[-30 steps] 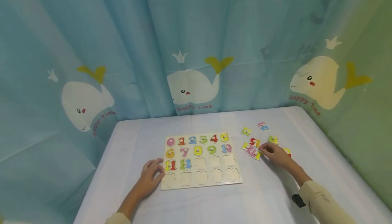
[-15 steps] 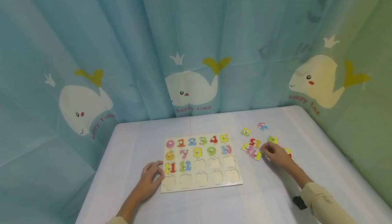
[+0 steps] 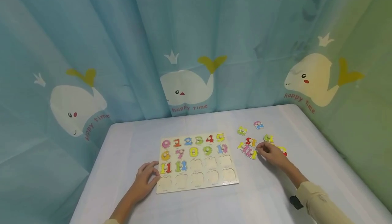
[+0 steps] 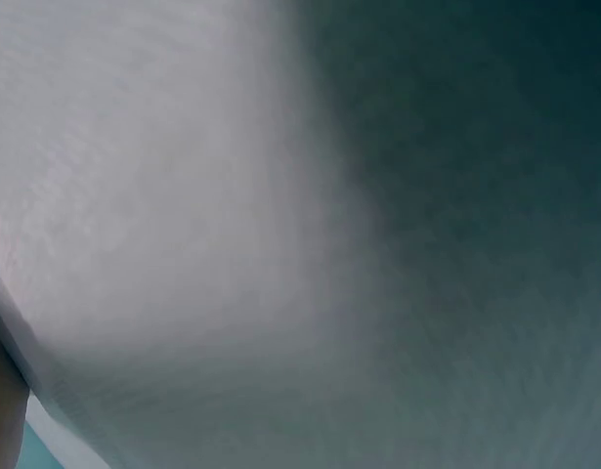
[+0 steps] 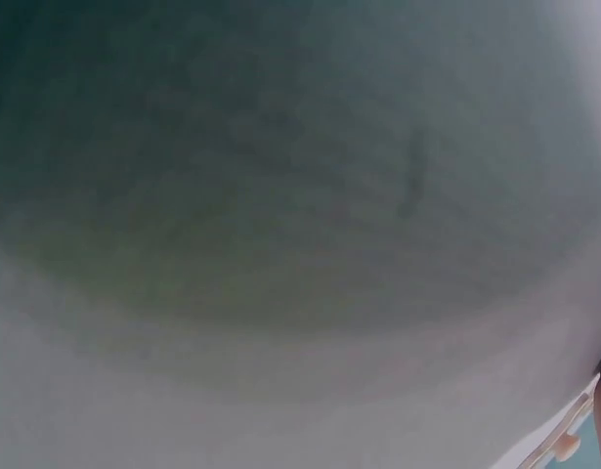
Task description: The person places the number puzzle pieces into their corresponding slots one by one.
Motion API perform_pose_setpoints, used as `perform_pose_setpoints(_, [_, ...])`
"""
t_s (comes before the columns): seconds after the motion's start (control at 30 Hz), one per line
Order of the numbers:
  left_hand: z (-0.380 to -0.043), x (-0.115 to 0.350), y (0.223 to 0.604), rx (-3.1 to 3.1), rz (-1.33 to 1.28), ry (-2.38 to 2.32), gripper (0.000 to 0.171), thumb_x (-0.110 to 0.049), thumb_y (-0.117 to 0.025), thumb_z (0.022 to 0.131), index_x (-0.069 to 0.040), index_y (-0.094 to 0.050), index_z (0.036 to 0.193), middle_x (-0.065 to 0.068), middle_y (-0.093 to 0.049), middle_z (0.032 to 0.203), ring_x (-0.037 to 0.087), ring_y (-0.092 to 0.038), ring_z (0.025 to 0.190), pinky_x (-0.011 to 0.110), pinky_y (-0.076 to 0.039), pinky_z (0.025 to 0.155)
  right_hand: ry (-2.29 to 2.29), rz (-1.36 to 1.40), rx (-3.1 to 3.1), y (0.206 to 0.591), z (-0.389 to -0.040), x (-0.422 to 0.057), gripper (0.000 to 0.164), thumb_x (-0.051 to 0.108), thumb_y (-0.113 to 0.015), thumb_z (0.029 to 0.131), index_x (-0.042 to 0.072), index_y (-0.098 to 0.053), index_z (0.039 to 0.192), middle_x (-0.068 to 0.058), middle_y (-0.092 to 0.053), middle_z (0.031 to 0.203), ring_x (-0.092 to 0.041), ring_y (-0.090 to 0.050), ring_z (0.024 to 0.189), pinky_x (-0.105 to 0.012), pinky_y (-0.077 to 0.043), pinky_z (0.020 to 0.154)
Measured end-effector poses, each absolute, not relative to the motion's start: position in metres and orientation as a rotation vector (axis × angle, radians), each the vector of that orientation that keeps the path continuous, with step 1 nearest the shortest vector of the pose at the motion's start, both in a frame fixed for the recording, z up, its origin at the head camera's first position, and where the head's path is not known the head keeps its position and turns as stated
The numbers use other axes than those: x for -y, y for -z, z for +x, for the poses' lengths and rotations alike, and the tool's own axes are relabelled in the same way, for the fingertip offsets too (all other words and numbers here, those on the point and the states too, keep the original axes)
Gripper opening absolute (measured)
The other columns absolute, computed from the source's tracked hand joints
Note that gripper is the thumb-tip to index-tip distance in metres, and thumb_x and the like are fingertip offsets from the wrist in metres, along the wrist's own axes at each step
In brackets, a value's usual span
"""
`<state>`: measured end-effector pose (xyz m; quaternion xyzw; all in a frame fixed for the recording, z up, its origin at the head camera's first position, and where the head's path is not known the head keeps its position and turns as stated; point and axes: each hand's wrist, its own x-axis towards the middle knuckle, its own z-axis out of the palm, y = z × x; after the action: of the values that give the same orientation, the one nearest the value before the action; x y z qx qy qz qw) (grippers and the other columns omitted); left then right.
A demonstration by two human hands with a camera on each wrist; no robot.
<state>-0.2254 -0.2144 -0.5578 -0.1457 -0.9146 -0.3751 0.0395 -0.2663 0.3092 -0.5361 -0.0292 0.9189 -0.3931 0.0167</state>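
My left fingers (image 3: 149, 167), loosely bent, touch the puzzle board (image 3: 197, 178) at its left edge, likely steadying it on the bench (image 3: 190, 207); my right fingers (image 3: 265, 145) bunch beside loose number pieces (image 3: 251, 153), any pinch hidden.

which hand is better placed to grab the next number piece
Probably the right hand: it's beside the loose number pieces, while the left hand is across the board, at its left edge.

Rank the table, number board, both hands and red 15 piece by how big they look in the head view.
1. Table
2. Number board
3. Left hand and right hand, too alike to rank
4. Red 15 piece
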Motion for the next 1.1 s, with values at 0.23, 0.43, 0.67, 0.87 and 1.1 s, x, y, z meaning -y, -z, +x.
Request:
perform_pose_setpoints(0.23, [-0.225,0.22,0.557,2.768,-0.458,1.125,0.021,-0.008,-0.067,0.084,-0.024,-0.053,0.084,0.012,-0.05,0.134,0.041,-0.03,0.126,0.067,-0.018,0.099,1.256,-0.133,-2.841,0.537,-0.271,-0.305,0.024,0.024,-0.058,0.094,0.004,-0.056,0.107,-0.006,-0.055,0.093,-0.02,-0.048,0.081,-0.025,-0.043,0.061])
perform_pose_setpoints(0.43, [-0.222,0.224,0.556,2.764,-0.452,1.149,0.021,-0.007,-0.067,0.084,-0.024,-0.054,0.084,0.013,-0.05,0.134,0.043,-0.029,0.127,0.069,-0.017,0.098,1.24,-0.106,-2.849,0.538,-0.275,-0.298,0.025,0.024,-0.06,0.093,0.004,-0.056,0.107,-0.005,-0.055,0.092,-0.02,-0.047,0.081,-0.025,-0.043,0.062])
perform_pose_setpoints(0.67, [-0.219,0.223,0.558,2.816,-0.402,1.188,0.02,-0.01,-0.066,0.086,-0.025,-0.053,0.085,0.009,-0.049,0.135,0.039,-0.026,0.129,0.069,-0.016,0.099,1.14,-0.011,-2.857,0.526,-0.289,-0.287,0.026,0.024,-0.058,0.093,0.002,-0.056,0.106,-0.006,-0.057,0.083,-0.019,-0.05,0.073,-0.03,-0.043,0.06])
perform_pose_setpoints(0.87, [-0.217,0.222,0.559,2.812,-0.393,1.181,0.022,-0.009,-0.067,0.085,-0.026,-0.053,0.084,0.008,-0.05,0.134,0.038,-0.028,0.129,0.068,-0.018,0.099,1.219,0.137,-2.979,0.523,-0.319,-0.258,0.027,0.018,-0.061,0.091,-0.005,-0.058,0.105,-0.011,-0.057,0.083,-0.019,-0.051,0.066,-0.028,-0.042,0.053])
perform_pose_setpoints(1.1, [-0.221,0.215,0.56,2.79,-0.425,1.195,0.022,-0.011,-0.067,0.085,-0.027,-0.053,0.085,0.007,-0.05,0.134,0.037,-0.029,0.129,0.066,-0.019,0.101,1.12,0.404,-3.011,0.521,-0.337,-0.24,0.035,0.023,-0.065,0.089,-0.009,-0.06,0.103,-0.022,-0.063,0.095,-0.026,-0.057,0.072,-0.037,-0.047,0.06])
